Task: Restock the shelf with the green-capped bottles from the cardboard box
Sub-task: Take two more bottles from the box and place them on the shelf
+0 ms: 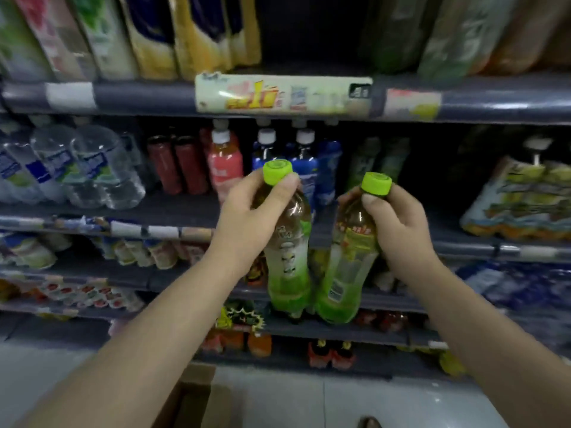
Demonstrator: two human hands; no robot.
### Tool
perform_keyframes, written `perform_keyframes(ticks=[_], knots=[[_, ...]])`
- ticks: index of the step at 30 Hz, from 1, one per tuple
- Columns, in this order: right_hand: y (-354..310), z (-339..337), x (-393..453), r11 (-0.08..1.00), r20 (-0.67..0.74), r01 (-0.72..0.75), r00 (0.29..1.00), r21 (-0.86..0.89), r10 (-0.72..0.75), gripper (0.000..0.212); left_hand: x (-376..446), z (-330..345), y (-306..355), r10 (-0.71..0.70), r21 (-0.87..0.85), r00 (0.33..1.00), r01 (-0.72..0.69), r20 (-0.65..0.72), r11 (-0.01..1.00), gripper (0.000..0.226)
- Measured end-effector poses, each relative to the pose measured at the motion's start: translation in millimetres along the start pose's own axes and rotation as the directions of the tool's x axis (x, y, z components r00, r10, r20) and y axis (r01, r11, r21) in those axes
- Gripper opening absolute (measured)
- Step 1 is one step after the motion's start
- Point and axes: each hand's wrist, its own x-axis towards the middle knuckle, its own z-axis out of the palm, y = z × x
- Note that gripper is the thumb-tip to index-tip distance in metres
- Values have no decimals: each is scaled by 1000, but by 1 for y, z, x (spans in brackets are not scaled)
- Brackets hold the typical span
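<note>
I hold two green-capped bottles up in front of the shelves. My left hand (250, 217) grips the neck of the left bottle (289, 257), just under its green cap. My right hand (398, 227) grips the neck of the right bottle (346, 267) the same way. Both bottles hang upright, side by side and nearly touching at their bases, with brown drink above green labels. Behind them is the middle shelf (173, 208), where a dark gap (432, 180) opens to the right of the blue bottles. A corner of the cardboard box (191, 396) shows on the floor at the bottom.
On the middle shelf stand clear water bottles (92, 168), red cans (176, 163), a pink bottle (224, 162) and blue bottles (306, 168). A wrapped multipack (522, 199) lies at the right. Tall packs fill the top shelf; small goods line the lower shelves. The floor is pale tile.
</note>
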Motion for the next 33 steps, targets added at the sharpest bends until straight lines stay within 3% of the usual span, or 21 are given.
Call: perform_keyframes(ticks=[8, 14, 19, 26, 33], knots=[[-8, -123, 29, 972, -133, 72, 986, -225, -103, 17, 38, 135, 14, 57, -37, 991, -53, 122, 998, 32], [1, -188, 53, 945, -163, 115, 972, -306, -171, 13, 62, 212, 8, 111, -63, 991, -106, 76, 992, 36], [10, -206, 68, 949, -244, 133, 948, -287, -207, 12, 73, 237, 2, 177, -38, 984, -175, 36, 984, 27], [31, -200, 86, 937, -249, 150, 940, -315, -234, 13, 90, 246, -13, 197, -6, 979, -198, -52, 980, 4], [44, -193, 102, 948, -269, 145, 937, -282, -223, 12, 97, 249, -33, 190, 24, 977, -189, -94, 982, 23]])
